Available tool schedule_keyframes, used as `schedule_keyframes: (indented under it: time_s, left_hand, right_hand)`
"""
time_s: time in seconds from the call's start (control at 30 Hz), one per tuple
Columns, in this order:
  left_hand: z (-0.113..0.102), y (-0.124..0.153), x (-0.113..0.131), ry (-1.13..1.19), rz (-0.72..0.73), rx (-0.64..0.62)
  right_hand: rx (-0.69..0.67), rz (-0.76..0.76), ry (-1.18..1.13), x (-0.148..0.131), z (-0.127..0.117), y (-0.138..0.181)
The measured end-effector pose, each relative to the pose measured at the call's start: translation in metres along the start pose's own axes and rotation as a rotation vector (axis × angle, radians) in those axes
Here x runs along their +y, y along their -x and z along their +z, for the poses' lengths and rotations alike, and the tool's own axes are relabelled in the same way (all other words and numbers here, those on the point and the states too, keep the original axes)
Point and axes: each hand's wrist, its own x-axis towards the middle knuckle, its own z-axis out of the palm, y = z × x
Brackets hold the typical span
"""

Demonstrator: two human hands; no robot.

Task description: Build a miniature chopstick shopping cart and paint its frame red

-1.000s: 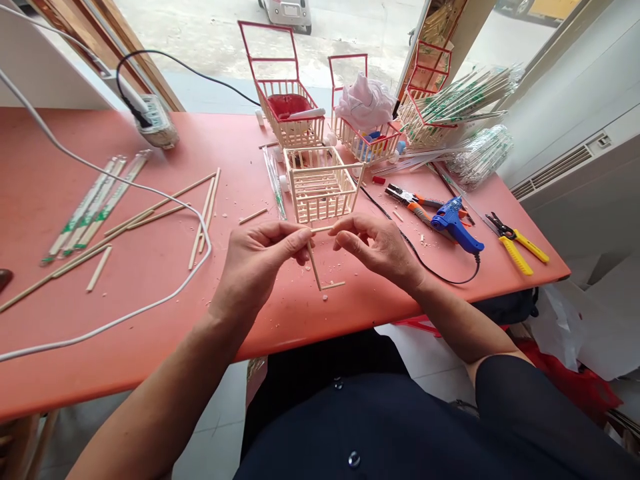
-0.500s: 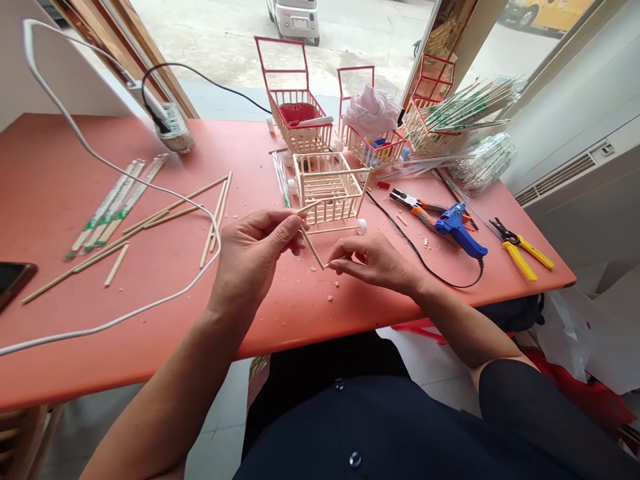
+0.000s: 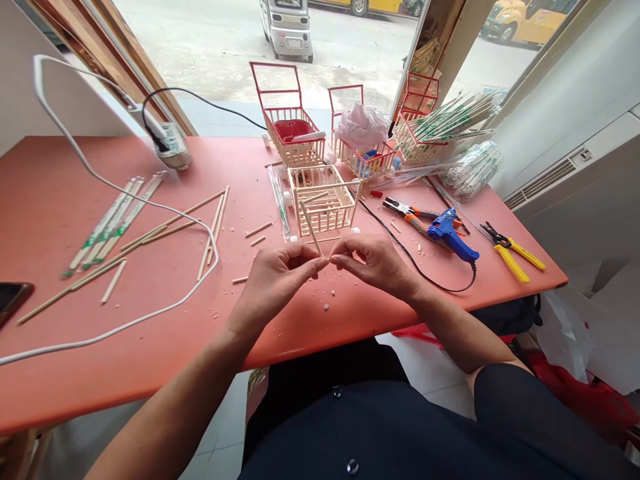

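My left hand (image 3: pixel 274 283) and my right hand (image 3: pixel 377 264) meet fingertip to fingertip above the pink table (image 3: pixel 150 293), both pinched on a thin L-shaped piece of glued wooden sticks (image 3: pixel 313 232). The piece slants up and away from my fingers toward an unpainted stick-built cart basket (image 3: pixel 323 201) standing just behind my hands. Whether the piece touches the basket I cannot tell.
Loose wooden sticks (image 3: pixel 165 227) and wrapped chopsticks (image 3: pixel 113 220) lie left. A white cable (image 3: pixel 120 193) loops there, by a power strip (image 3: pixel 173 147). A blue glue gun (image 3: pixel 450 230), pliers (image 3: pixel 410 212) and yellow cutters (image 3: pixel 513 247) lie right. Three red-framed carts (image 3: pixel 293 130) and chopstick bundles (image 3: pixel 465 143) stand behind.
My hands came together: the left slid down the stick to its corner by the right fingertips. The stick piece now points up toward the basket. The camera tilted up slightly.
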Motion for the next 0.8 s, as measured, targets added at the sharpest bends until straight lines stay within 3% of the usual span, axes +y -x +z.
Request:
schedule_keyframes:
  time_s: [0.57, 0.8]
  left_hand:
    - [0.0029, -0.0011, -0.0076, 0.047, -0.018, -0.014]
    - [0.0046, 0.0019, -0.007, -0.043, 0.004, 0.059]
  right_hand:
    - [0.011, 0.027, 0.044, -0.0015, 0.0046, 0.0017]
    - [-0.02, 0.022, 0.088, -0.0045, -0.0017, 0.0005]
